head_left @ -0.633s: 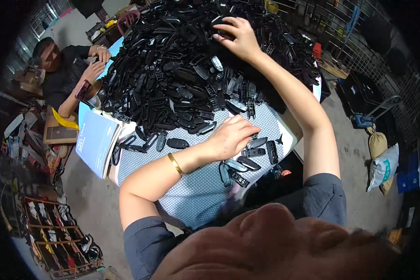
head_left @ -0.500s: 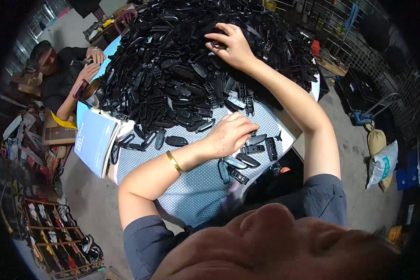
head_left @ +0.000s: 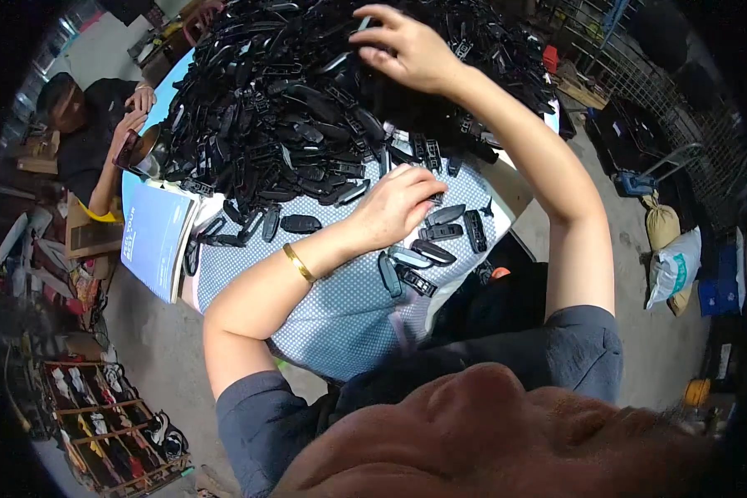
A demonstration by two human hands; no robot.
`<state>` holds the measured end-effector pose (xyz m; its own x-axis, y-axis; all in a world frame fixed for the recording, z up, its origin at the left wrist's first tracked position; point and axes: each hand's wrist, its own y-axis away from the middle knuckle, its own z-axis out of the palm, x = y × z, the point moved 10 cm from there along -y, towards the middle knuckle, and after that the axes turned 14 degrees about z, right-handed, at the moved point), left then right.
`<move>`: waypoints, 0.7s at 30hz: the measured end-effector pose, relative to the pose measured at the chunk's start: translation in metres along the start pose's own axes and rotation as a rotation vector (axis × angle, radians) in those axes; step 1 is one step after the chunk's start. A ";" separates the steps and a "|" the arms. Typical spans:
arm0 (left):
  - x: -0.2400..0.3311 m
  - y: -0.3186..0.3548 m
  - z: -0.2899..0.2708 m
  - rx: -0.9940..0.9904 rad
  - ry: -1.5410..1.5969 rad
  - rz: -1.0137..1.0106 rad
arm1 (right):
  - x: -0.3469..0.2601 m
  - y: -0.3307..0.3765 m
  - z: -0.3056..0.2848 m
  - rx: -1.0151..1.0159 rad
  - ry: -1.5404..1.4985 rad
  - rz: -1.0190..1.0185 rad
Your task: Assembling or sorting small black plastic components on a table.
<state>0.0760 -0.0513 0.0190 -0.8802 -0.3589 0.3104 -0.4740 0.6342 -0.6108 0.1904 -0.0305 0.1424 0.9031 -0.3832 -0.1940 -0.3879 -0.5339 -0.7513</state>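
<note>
A large heap of black plastic key fob shells [head_left: 266, 124] covers the far part of the table. My right hand [head_left: 411, 54] is over the heap, its fingers apart and slightly bent. A pale, shiny sliver shows between two of its fingers; whether it is held or lies behind them, I cannot tell. My left hand [head_left: 394, 207], below a gold bangle [head_left: 298, 262], is at the heap's near edge with fingers curled together. What it grips, if anything, is hidden under the fingers. Beside it, several loose shells [head_left: 433, 252] lie on the patterned cloth [head_left: 332, 324].
A blue-covered book [head_left: 156, 236] lies at the table's left edge, near a metal bowl [head_left: 149, 158]. Another person [head_left: 100, 124] sits at the far left. A rack [head_left: 112, 423] stands on the floor lower left; sacks [head_left: 672, 266] stand at the right.
My right hand has moved farther over the heap, its fingers spreading. My left hand has shifted slightly within the view, remaining curled. The whole view has shifted a little.
</note>
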 end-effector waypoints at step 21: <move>-0.050 0.033 -0.004 0.355 0.628 -0.616 | 0.022 0.182 0.010 -0.381 -0.755 0.876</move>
<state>0.1045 -0.0098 -0.0141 -0.3780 -0.0615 0.9238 -0.9154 0.1737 -0.3631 0.1419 -0.1284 -0.0046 0.1388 -0.2578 -0.9562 -0.8347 -0.5500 0.0270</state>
